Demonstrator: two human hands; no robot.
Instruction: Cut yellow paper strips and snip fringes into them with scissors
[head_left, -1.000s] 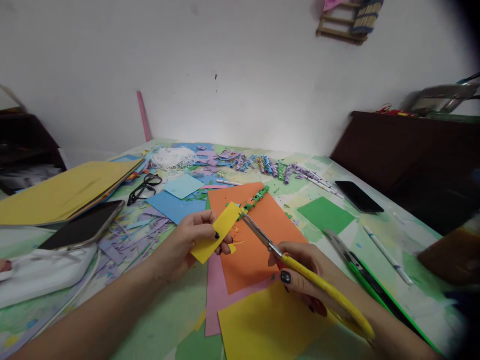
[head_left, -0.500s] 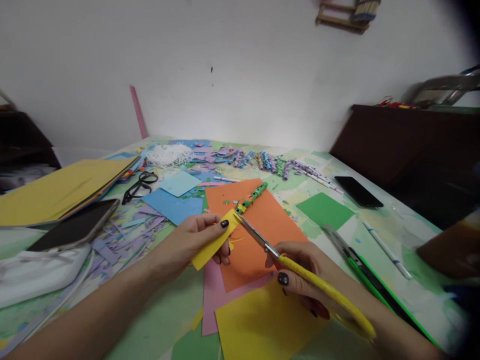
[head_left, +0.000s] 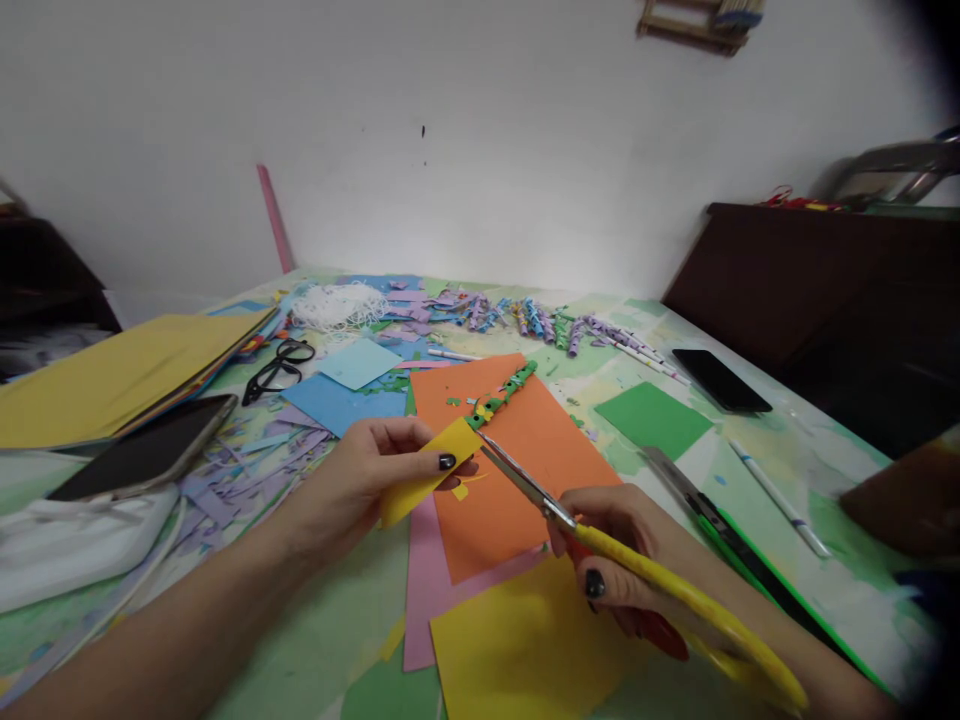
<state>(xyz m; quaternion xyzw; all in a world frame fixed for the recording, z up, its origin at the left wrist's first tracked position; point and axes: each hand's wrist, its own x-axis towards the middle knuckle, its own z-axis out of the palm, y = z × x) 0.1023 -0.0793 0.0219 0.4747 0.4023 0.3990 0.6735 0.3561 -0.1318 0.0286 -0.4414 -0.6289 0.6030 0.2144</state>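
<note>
Smartphone (head_left: 142,450): lies dark and face-up at my far left, well apart from both hands.
Glasses (head_left: 274,365): black frames, behind the phone, among paper scraps.
Left hand (head_left: 367,470): thumb and fingers pinch the yellow paper strip (head_left: 424,472), held just above the table.
Strip: sticks out to the right of my left hand, its far end at the scissor tip, over the edge of the orange sheet (head_left: 525,440).
Scissors (head_left: 637,568): yellow handles, blades pointing up-left toward the strip, between my two hands.
Right hand (head_left: 637,530): closed around the scissor handles, above the yellow sheet (head_left: 525,640).
Green square (head_left: 652,420): flat on the table beyond my right hand.
</note>
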